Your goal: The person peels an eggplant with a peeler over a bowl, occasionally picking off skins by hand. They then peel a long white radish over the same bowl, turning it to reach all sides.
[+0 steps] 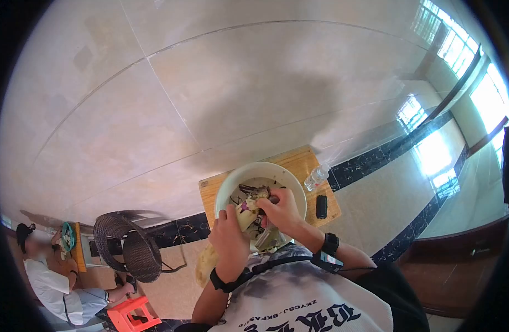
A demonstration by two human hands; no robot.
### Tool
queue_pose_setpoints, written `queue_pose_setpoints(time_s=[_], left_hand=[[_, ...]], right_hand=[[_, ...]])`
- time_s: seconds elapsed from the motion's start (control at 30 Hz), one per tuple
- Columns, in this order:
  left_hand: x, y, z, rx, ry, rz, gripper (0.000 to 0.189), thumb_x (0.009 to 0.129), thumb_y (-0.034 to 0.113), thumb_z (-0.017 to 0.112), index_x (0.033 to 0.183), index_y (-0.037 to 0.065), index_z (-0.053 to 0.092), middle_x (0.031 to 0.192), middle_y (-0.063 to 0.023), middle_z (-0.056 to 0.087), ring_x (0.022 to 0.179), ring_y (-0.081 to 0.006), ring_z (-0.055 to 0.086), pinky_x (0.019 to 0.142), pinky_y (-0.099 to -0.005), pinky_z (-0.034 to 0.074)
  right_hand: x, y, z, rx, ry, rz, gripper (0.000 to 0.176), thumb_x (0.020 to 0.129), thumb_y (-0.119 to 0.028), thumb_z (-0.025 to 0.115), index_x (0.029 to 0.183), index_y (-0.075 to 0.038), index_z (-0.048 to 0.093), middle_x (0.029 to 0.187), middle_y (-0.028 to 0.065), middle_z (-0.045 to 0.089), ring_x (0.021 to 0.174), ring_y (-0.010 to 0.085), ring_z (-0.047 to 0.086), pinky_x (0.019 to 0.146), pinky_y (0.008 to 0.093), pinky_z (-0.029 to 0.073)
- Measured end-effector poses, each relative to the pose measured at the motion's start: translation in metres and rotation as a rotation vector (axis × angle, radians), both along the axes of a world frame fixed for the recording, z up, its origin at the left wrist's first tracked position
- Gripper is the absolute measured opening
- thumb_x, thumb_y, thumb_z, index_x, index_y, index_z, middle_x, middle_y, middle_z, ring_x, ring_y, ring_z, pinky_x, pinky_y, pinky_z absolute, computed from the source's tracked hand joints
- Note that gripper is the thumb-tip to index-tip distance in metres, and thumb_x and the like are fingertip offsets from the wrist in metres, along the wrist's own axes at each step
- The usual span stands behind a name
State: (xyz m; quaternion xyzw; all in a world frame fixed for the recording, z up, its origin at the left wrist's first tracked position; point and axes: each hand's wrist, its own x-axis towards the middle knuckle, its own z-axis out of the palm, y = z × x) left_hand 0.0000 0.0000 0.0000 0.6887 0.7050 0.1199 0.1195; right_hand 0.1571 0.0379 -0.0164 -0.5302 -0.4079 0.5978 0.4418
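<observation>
A round white basin (223, 191) sits in front of me, with dark peelings (248, 188) inside it. Over it, my left hand (230, 238) is closed around a pale yellow-green piece of vegetable (245, 217) with a purple patch near its upper end. My right hand (283, 211) meets that end, fingers closed and thumb pressed in. Something dark brown shows by the right thumb and forefinger; I cannot tell what it is. Below the left wrist, a large pale yellow thing (206, 265) is partly covered by my forearm.
The basin stands on a small wooden table (208, 191) against the tiled wall. A clear plastic bottle (317, 177) and a black case-like object (321, 207) are on its right side. At left are a dark wicker chair (141, 255), a red stool (134, 313) and a seated person (52, 285).
</observation>
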Motion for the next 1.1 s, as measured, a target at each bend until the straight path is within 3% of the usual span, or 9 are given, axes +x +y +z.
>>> queue_pose_setpoints(time_s=[0.17,0.47,0.57,0.67,0.77,0.97,1.07,1.1], left_hand=[[-0.002,0.001,0.006,0.005,-0.118,0.043,0.058,0.064,0.004,0.081,0.116,0.008,0.053,0.104,-0.0171,0.068,0.095,-0.0402,0.069,0.075,-0.0482,0.055],[-0.005,0.005,-0.004,0.126,-0.293,0.006,0.055,0.063,0.006,0.078,0.113,0.008,0.057,0.096,-0.0177,0.069,0.089,-0.0413,0.070,0.072,-0.0481,0.055],[-0.018,0.009,-0.011,0.107,-0.356,0.034,0.051,0.065,0.008,0.078,0.112,0.006,0.059,0.093,-0.0190,0.071,0.089,-0.0406,0.070,0.073,-0.0460,0.056],[-0.033,0.013,0.001,0.073,-0.554,0.100,0.047,0.066,0.009,0.078,0.109,0.003,0.061,0.089,-0.0207,0.072,0.088,-0.0392,0.072,0.077,-0.0413,0.057],[-0.041,0.014,0.008,0.049,-0.640,0.032,0.045,0.066,0.009,0.078,0.106,0.002,0.061,0.089,-0.0207,0.072,0.087,-0.0382,0.073,0.077,-0.0392,0.057],[-0.045,0.012,-0.002,0.058,-0.484,-0.060,0.045,0.067,0.011,0.080,0.108,0.005,0.062,0.090,-0.0198,0.072,0.088,-0.0389,0.072,0.077,-0.0430,0.057],[-0.047,0.011,-0.006,0.029,-0.482,-0.071,0.046,0.066,0.011,0.080,0.109,0.005,0.062,0.091,-0.0200,0.072,0.088,-0.0391,0.072,0.077,-0.0433,0.056],[-0.048,0.010,-0.008,0.019,-0.501,-0.085,0.047,0.066,0.011,0.080,0.109,0.005,0.062,0.091,-0.0201,0.072,0.088,-0.0393,0.072,0.077,-0.0434,0.057]], right_hand=[[0.000,-0.003,0.003,-0.020,0.321,-0.059,0.018,0.093,-0.010,0.067,0.094,0.008,0.070,0.078,0.0087,0.069,0.049,0.0128,0.059,0.041,0.0277,0.048],[0.015,0.009,0.005,0.034,0.305,0.068,0.019,0.094,-0.009,0.065,0.103,0.008,0.069,0.076,0.0107,0.068,0.053,0.0133,0.061,0.046,0.0273,0.050],[0.029,0.012,0.001,-0.148,0.486,0.058,0.019,0.094,-0.009,0.065,0.102,0.008,0.069,0.073,0.0114,0.066,0.052,0.0143,0.060,0.045,0.0288,0.050],[0.041,0.018,-0.012,-0.102,0.307,0.113,0.024,0.095,-0.016,0.066,0.096,0.007,0.070,0.069,0.0110,0.066,0.049,0.0152,0.061,0.044,0.0301,0.049],[0.038,0.019,-0.020,-0.019,-0.301,0.212,0.036,0.097,-0.028,0.069,0.089,0.008,0.071,0.061,0.0088,0.064,0.045,0.0169,0.062,0.041,0.0321,0.048],[0.031,0.014,-0.037,-0.112,-0.559,0.319,0.050,0.094,-0.042,0.071,0.080,0.007,0.071,0.062,0.0132,0.067,0.046,0.0192,0.065,0.044,0.0338,0.051],[0.041,0.018,-0.085,0.153,-0.838,0.325,0.049,0.092,-0.044,0.072,0.082,0.005,0.073,0.065,0.0124,0.069,0.054,0.0183,0.069,0.048,0.0321,0.052],[0.041,0.018,-0.080,0.209,-0.804,0.291,0.046,0.091,-0.041,0.074,0.085,0.004,0.074,0.067,0.0112,0.069,0.057,0.0176,0.069,0.051,0.0316,0.052]])
